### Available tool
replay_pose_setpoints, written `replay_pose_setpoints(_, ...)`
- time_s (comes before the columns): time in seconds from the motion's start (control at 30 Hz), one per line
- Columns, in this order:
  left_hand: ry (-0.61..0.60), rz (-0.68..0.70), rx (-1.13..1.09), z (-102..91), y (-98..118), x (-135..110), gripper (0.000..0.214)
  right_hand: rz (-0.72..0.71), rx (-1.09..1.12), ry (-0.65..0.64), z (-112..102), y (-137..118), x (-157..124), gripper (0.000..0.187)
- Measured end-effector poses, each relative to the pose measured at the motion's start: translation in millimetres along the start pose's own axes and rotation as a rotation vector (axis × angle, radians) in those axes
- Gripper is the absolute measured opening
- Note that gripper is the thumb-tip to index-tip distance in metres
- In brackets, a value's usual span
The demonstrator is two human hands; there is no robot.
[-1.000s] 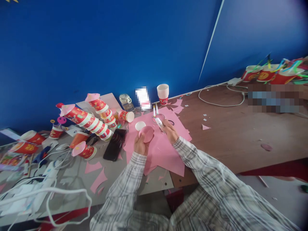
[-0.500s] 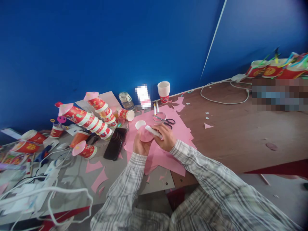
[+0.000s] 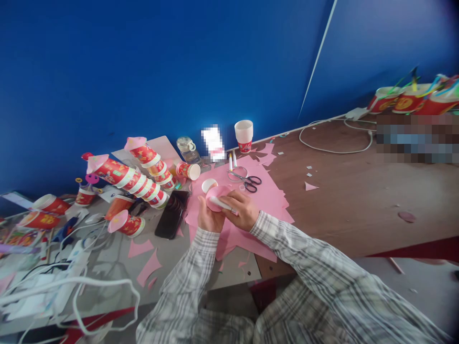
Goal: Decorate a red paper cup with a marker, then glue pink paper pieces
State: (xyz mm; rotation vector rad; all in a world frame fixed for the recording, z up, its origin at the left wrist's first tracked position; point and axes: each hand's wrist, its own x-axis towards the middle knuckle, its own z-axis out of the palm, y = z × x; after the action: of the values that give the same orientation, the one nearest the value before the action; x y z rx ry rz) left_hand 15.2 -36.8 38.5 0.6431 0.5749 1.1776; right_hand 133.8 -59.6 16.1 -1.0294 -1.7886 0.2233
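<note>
My left hand [image 3: 208,220] is closed around a round pink paper disc [image 3: 216,195], holding it up above the pink paper sheets [image 3: 267,197]. My right hand [image 3: 241,210] grips a white glue stick [image 3: 223,204] and presses its tip against the disc. A small white round lid [image 3: 208,185] lies just behind the disc. Black-handled scissors [image 3: 248,180] lie on the pink sheets beyond my right hand.
Stacked red paper cups [image 3: 138,179] lie at the left, a black phone [image 3: 172,215] beside them. A white cup [image 3: 243,134] and glass jar [image 3: 188,149] stand by the blue wall. White cables [image 3: 71,286] tangle at lower left. More red cups [image 3: 409,101] stand far right.
My right hand picked the glue stick up from near the scissors and brought it left onto the pink disc. The left hand stayed put with the disc.
</note>
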Motion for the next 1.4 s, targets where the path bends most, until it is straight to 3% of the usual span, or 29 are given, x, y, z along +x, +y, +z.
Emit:
replay_pose_setpoints(0.57, 0.027, 0.131, 0.082, 1.3, -5.1, -1.8, 0.053, 0.001, -0.217, 0.048, -3.6, -8.0, 4.2, 0.028)
replay_pose_setpoints(1.1, 0.037, 0.179, 0.087, 1.3, -6.3, -1.0, 0.054, 0.176, -0.109, 0.076, 2.3, 0.1, 2.3, 0.026)
replay_pose_setpoints(1.4, 0.001, 0.199, 0.126, 5.9, -5.1, -3.4, 0.051, 0.165, -0.114, 0.152, 2.5, 2.7, 3.7, 0.023)
